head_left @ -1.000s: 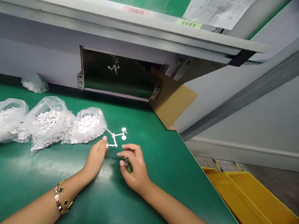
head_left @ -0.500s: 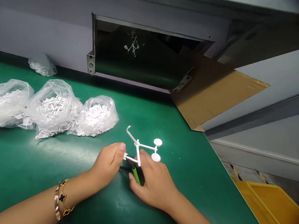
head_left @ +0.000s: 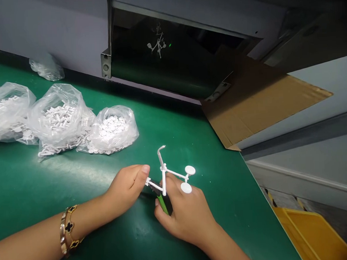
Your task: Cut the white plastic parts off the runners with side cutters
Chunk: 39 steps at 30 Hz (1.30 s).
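A white moulded plastic runner (head_left: pixel 164 176) with two round discs at one end stands up from my left hand (head_left: pixel 125 188). My fingers pinch its short end. My right hand (head_left: pixel 185 218) is shut around green-handled side cutters (head_left: pixel 162 203), and the dark jaws reach the runner close to my left fingertips. The jaw tips are partly hidden behind the runner and my hands. The runner's discs sit just above the back of my right hand.
Several clear plastic bags of white parts (head_left: pixel 112 131) lie on the green work mat (head_left: pixel 48 183) to the left. A dark slot in the wall (head_left: pixel 169 56) shows a white reflection. Brown cardboard (head_left: pixel 256 106) hangs past the mat's edge, above a yellow bin (head_left: pixel 309 235) on the floor.
My hands have come together. The green cutters have risen from under my right palm to the runner, which now stands more upright. The view has also shifted.
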Motion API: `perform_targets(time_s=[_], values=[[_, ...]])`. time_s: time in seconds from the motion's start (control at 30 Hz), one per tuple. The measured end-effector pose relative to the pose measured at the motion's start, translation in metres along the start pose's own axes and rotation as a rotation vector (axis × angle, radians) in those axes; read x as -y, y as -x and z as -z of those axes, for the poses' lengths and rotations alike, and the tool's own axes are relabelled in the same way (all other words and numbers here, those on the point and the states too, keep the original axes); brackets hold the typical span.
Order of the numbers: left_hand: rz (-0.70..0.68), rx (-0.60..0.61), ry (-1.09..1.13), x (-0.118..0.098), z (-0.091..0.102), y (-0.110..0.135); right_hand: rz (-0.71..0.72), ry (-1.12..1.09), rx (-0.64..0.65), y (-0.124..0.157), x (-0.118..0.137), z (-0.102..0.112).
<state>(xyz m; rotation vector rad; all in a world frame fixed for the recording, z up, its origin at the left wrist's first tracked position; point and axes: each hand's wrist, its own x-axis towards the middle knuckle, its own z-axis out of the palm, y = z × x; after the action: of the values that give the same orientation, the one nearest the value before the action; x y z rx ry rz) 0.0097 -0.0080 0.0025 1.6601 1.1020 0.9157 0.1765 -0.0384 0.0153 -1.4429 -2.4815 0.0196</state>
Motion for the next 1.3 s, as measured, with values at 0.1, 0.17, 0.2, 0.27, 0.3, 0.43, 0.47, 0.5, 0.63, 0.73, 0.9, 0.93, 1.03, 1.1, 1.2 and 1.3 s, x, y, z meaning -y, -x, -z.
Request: perform_targets(time_s=[0.1, 0.17, 0.2, 0.27, 0.3, 0.43, 0.47, 0.5, 0.63, 0.73, 0.9, 0.93, 1.03, 1.1, 1.2, 1.3], values=[[-0.039, 0.003, -0.035, 0.001, 0.002, -0.001, -0.001, -0.01, 0.027, -0.001, -0.001, 0.0], [-0.046, 0.028, -0.058, 0.001, 0.003, -0.001, 0.002, -0.022, 0.054, -0.001, -0.002, 0.001], [-0.044, 0.044, -0.07, 0.002, 0.003, -0.002, 0.007, -0.025, 0.066, -0.002, -0.002, 0.001], [-0.033, 0.068, -0.088, 0.003, 0.003, -0.002, 0.019, -0.021, 0.087, -0.002, -0.003, 0.003], [-0.024, 0.077, -0.092, 0.003, 0.003, -0.002, 0.025, -0.013, 0.096, -0.003, -0.003, 0.003], [0.009, 0.111, -0.094, 0.003, 0.002, -0.002, 0.035, 0.025, 0.141, -0.003, -0.004, 0.006], [0.013, 0.115, -0.095, 0.003, 0.002, -0.002, 0.037, 0.03, 0.153, -0.003, -0.005, 0.006], [0.017, 0.116, -0.097, 0.003, 0.002, -0.002, 0.037, 0.035, 0.166, -0.003, -0.005, 0.007], [0.032, 0.134, -0.104, 0.003, 0.002, -0.002, 0.04, 0.066, 0.195, -0.003, -0.005, 0.007], [0.057, 0.136, -0.084, 0.004, 0.002, -0.003, 0.032, 0.049, 0.213, -0.002, -0.004, 0.006], [0.138, 0.117, 0.016, 0.005, 0.0, -0.005, -0.042, -0.103, 0.319, -0.003, -0.003, 0.004], [0.14, 0.114, 0.027, 0.005, -0.001, -0.006, -0.062, -0.155, 0.337, -0.003, -0.003, 0.005], [0.136, 0.099, 0.036, 0.005, -0.001, -0.006, -0.108, -0.37, 0.325, -0.005, -0.004, 0.005], [0.134, 0.096, 0.035, 0.006, -0.001, -0.006, -0.119, -0.53, 0.243, -0.005, -0.003, 0.005], [0.126, 0.124, 0.025, 0.005, -0.002, -0.005, -0.172, -0.692, 0.042, -0.004, 0.001, 0.001], [0.113, 0.196, 0.045, 0.005, -0.005, -0.003, -0.223, -0.754, -0.125, -0.002, 0.007, -0.004]])
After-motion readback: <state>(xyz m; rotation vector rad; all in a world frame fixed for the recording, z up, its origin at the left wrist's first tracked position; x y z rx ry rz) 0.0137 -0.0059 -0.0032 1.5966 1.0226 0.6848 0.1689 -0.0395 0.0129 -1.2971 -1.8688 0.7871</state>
